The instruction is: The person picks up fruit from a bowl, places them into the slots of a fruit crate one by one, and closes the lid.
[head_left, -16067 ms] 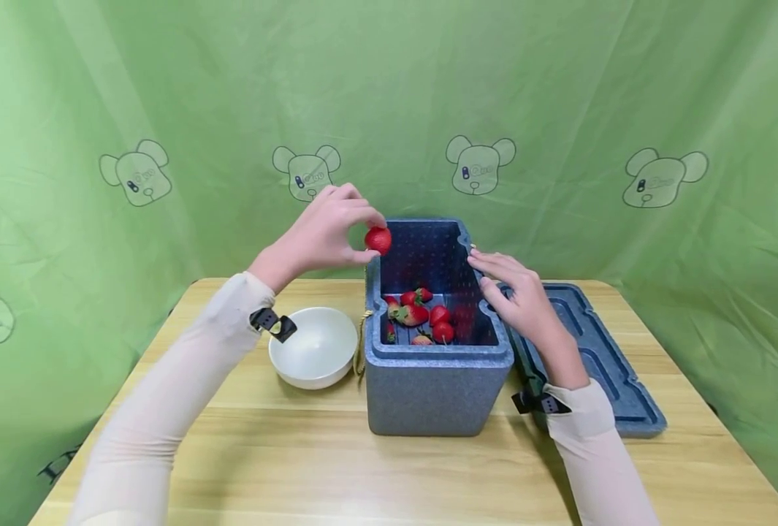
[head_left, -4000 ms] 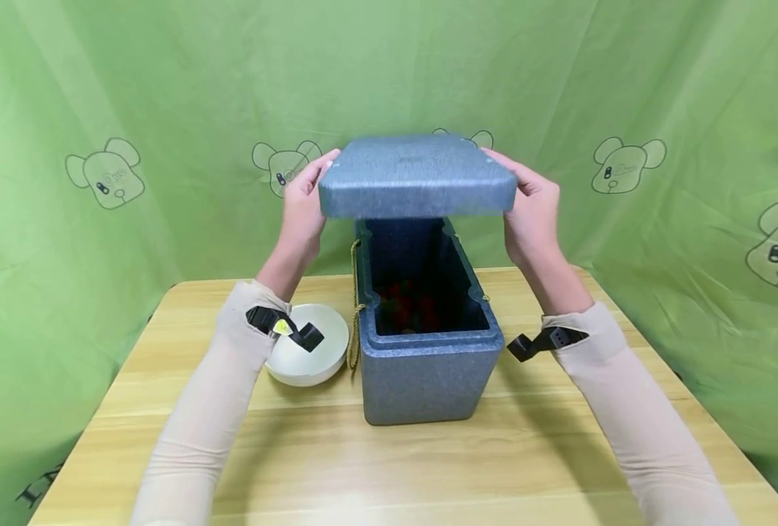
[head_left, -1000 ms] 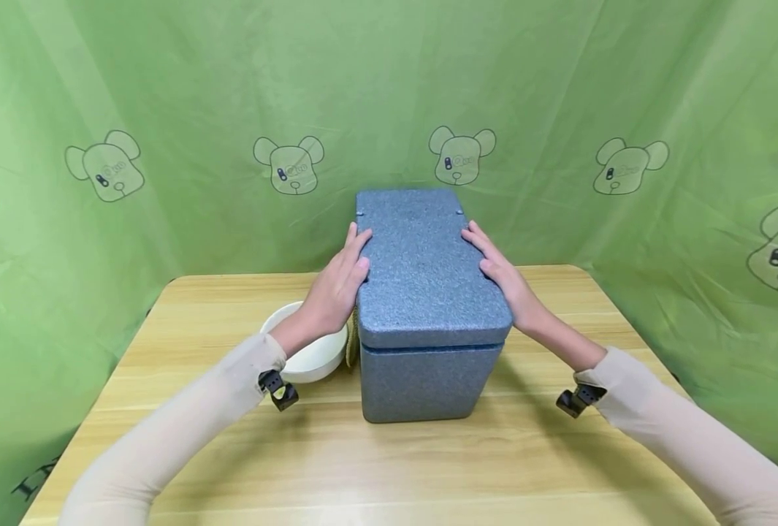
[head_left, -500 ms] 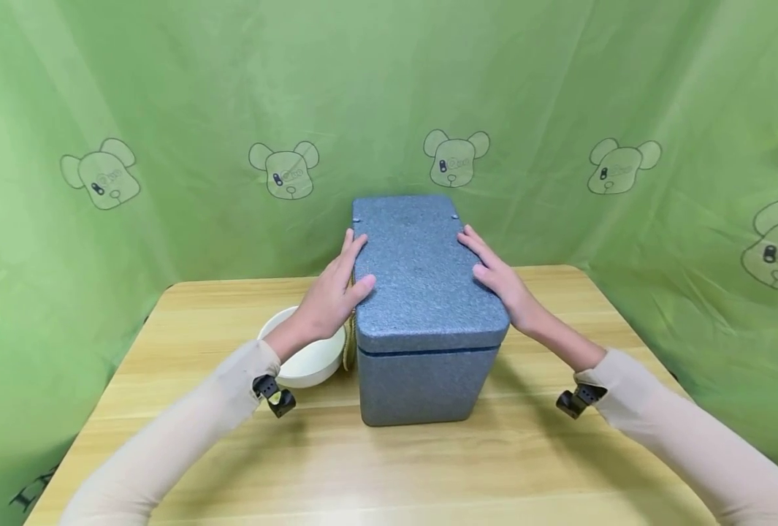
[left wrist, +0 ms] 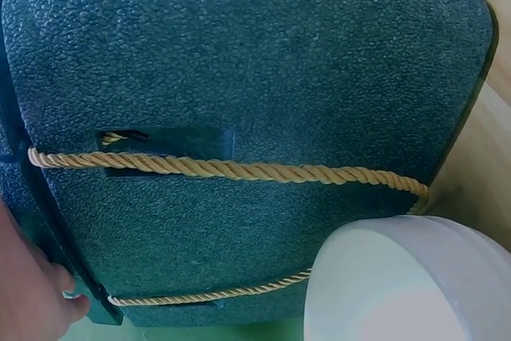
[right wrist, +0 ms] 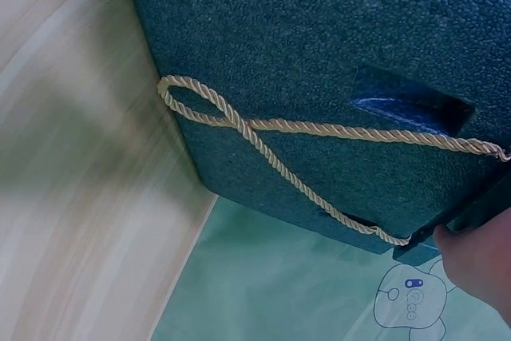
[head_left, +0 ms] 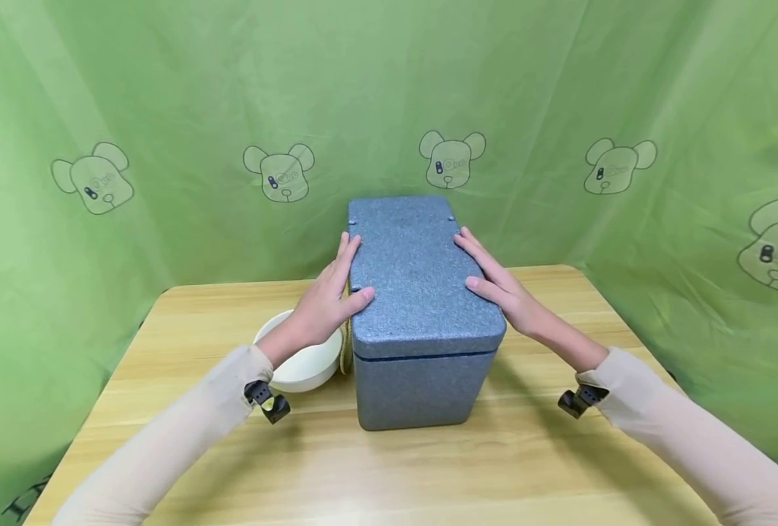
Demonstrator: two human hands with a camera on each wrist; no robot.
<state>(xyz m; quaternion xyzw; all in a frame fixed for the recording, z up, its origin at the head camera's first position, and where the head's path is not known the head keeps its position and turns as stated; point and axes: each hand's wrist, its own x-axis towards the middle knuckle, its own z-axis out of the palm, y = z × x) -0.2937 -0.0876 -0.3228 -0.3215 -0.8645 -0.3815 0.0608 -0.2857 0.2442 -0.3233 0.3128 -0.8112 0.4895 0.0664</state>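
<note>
A blue-grey foam cooler box [head_left: 421, 394] stands on the table, its lid [head_left: 415, 270] lying on top with a thin dark seam beneath. My left hand [head_left: 326, 303] rests along the lid's left edge, fingers extended and thumb on the top face. Opposite it, my right hand [head_left: 503, 292] touches the right edge the same way, its thumb also on top. Both wrist views show gold rope on the box's sides: the left rope [left wrist: 263, 171] runs past a slot, and the right rope [right wrist: 319, 128] hangs in a loop. The box's inside is hidden.
A white bowl [head_left: 306, 369] stands just left of the box, partly behind my left wrist. The wooden table [head_left: 389, 475] extends in front and to both sides. A green curtain [head_left: 362, 88] with bear-head prints hangs close behind.
Earlier my left hand held a strawberry by the uncovered box, the lid lying at right. Both hands then held the lid above it; now the lid is on and my thumbs have slid nearer.
</note>
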